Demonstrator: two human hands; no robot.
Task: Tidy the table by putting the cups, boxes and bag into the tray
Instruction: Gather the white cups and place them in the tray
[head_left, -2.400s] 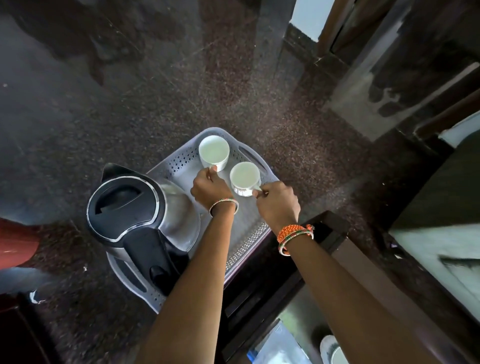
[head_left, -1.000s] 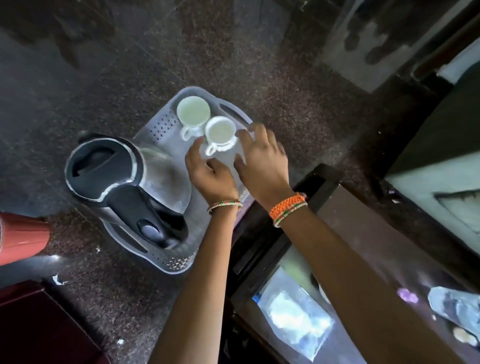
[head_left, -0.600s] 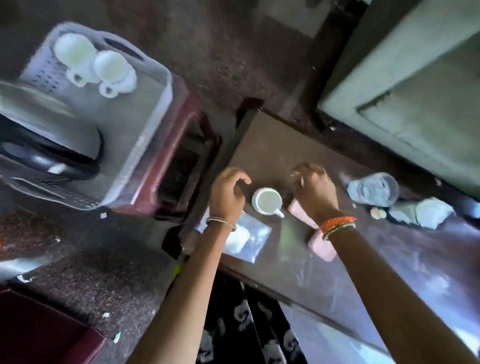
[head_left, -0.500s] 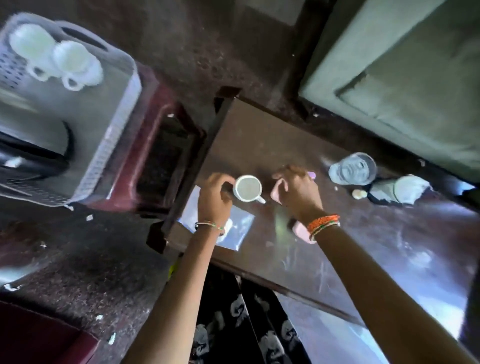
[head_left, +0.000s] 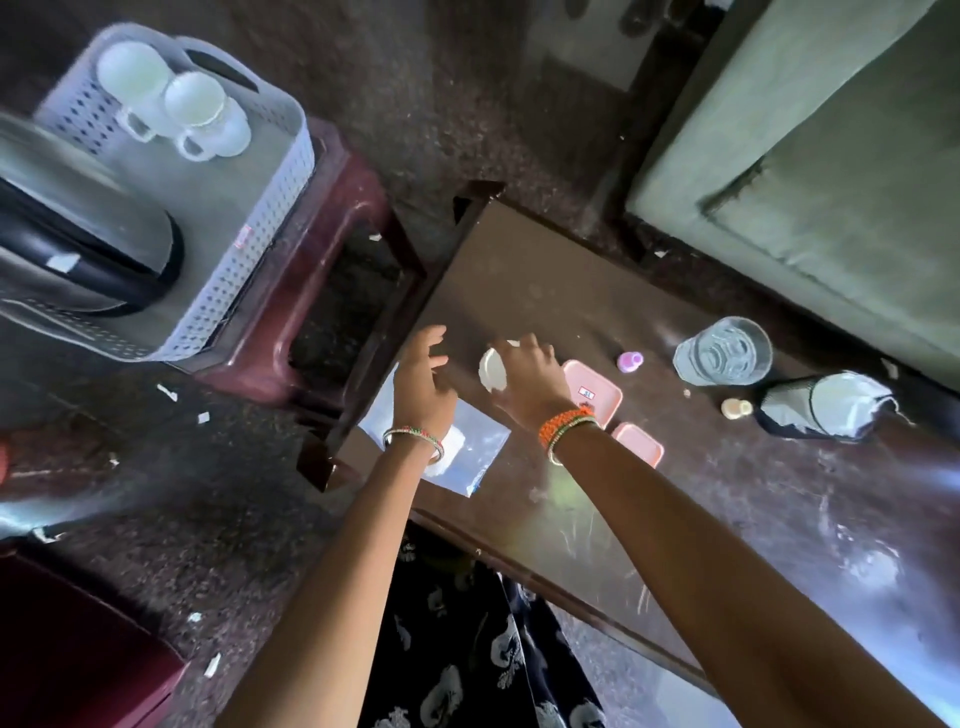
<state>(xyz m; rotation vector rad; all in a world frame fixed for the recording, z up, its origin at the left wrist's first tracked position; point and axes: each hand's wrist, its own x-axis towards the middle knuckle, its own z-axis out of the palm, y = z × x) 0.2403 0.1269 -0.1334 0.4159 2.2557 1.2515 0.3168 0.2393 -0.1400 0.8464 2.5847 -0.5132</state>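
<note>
My right hand (head_left: 530, 382) grips a small white cup (head_left: 491, 371), tilted on its side just above the dark wooden table (head_left: 571, 291). My left hand (head_left: 423, 374) hovers beside it, fingers spread, holding nothing. A clear plastic bag (head_left: 480, 449) lies under my left wrist at the table's corner. Two pink boxes (head_left: 597, 389) (head_left: 640, 442) sit right of my right hand. The grey perforated tray (head_left: 254, 208) rests on a maroon stool (head_left: 322, 249) at the upper left, with two white cups (head_left: 132, 73) (head_left: 200, 104) in its far corner.
A black and steel kettle (head_left: 78, 234) fills the tray's left part. On the table stand a drinking glass (head_left: 723, 351), a small purple bottle (head_left: 629, 360), a small beige bottle (head_left: 735, 408) and a crumpled dark pouch (head_left: 826, 405). A green sofa (head_left: 831, 156) lies beyond.
My hands left the two cups in the tray and swung over to the table. My right hand moved off the pink box onto the third cup and tipped it; my left hand opened.
</note>
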